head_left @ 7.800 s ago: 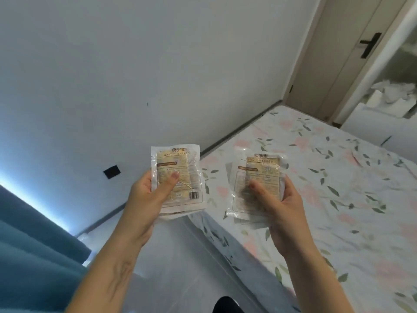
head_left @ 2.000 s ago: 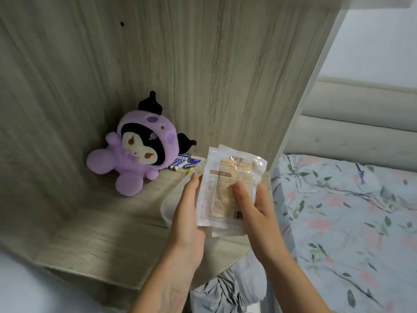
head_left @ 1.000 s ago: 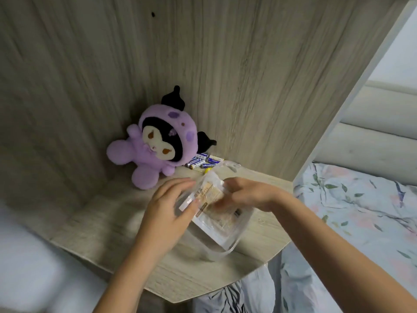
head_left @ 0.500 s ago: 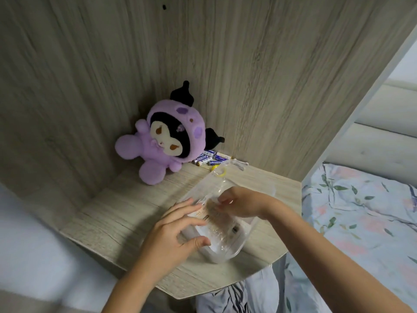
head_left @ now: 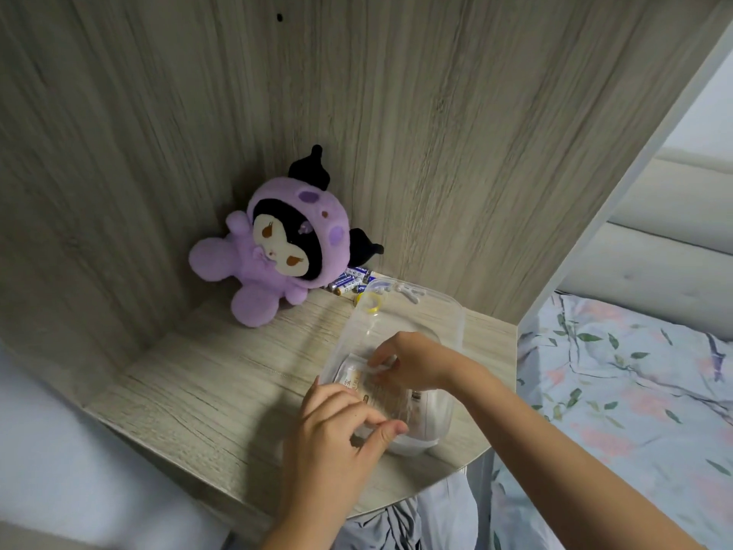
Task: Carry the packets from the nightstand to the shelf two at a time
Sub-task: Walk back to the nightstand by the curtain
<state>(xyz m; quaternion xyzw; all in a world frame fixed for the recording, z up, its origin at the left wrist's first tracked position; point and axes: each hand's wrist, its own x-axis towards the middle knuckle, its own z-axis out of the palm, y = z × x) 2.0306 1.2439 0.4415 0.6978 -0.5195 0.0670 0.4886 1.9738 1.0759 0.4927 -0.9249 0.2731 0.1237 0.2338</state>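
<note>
1. Wood-grain shelf point(head_left: 206, 394) with matching back and side panels; a bed with floral bedding point(head_left: 634, 391) lies to the right.
2. A clear plastic container point(head_left: 444, 315) stands near the shelf's front right edge.
3. The packets point(head_left: 380, 394) lie inside the container, at its near end, label side up.
4. The left hand point(head_left: 333, 430) is at the container's near rim, fingers curled, thumb and forefinger pinching the near edge of the packets.
5. The right hand point(head_left: 412, 363) reaches into the container, fingertips pinching the far edge of the packets.
6. A purple plush toy point(head_left: 277, 252) leans in the back corner; loose batteries point(head_left: 349, 281) and a yellow ring point(head_left: 371, 302) lie beside it, behind the container.
</note>
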